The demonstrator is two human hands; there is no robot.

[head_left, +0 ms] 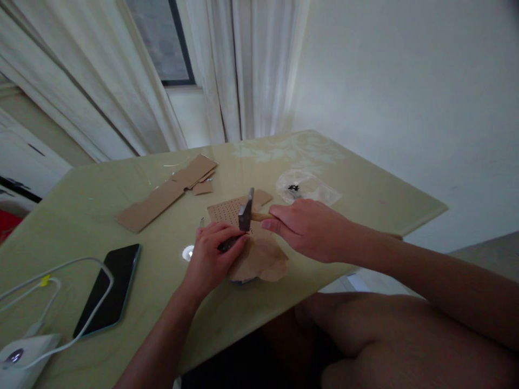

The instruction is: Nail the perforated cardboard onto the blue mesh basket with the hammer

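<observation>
My right hand (310, 227) grips the wooden handle of a small hammer (246, 212), its metal head just above a perforated cardboard piece (227, 210). My left hand (213, 256) pinches a thin dark tool (227, 244), perhaps a punch or nail, held down on the cardboard right under the hammer head. A rounded brown cardboard piece (263, 259) lies beneath both hands near the table's front edge.
A glossy pale green table (365, 189) carries a long cardboard strip (162, 197), a clear plastic bag with small dark bits (304, 186), a black phone (111, 286), white cables (52, 281) and a white device (20, 359). Curtains and a wall stand behind.
</observation>
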